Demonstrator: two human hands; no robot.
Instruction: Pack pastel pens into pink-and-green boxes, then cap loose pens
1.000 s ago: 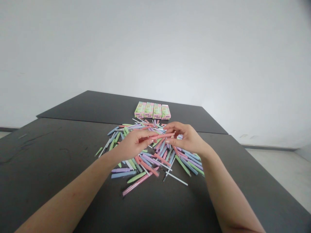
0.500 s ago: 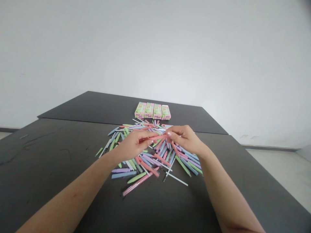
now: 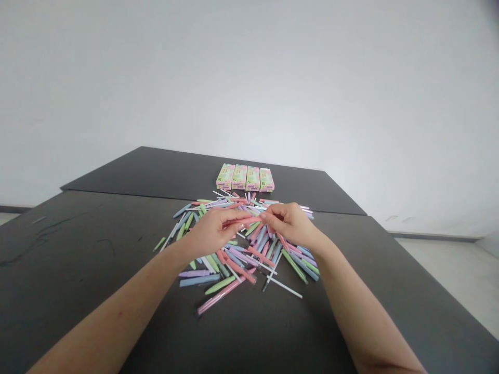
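A coral-pink pen (image 3: pixel 252 220) lies level between my two hands, above a loose heap of pen parts. My left hand (image 3: pixel 210 229) is wrapped round its left part, thumb along the near side. At the pen's right end, the thumb and fingers of my right hand (image 3: pixel 290 223) pinch it; the fingers hide the tip. Beneath both hands spread pastel barrels and caps, among them a green barrel (image 3: pixel 294 266) and a blue barrel (image 3: pixel 200 280). A pink pen piece (image 3: pixel 222 297) lies nearest me, and a thin white refill (image 3: pixel 286 288) rests close by.
Several pink-and-green boxes (image 3: pixel 252 178) marked 5 stand in a row behind the heap. The dark table (image 3: pixel 97 249) has a seam running across it before its far section (image 3: pixel 156 169). A pale wall (image 3: pixel 249 78) rises behind.
My right hand has shifted slightly left along the pen, closer to my left hand. My left hand and the heap look almost the same.
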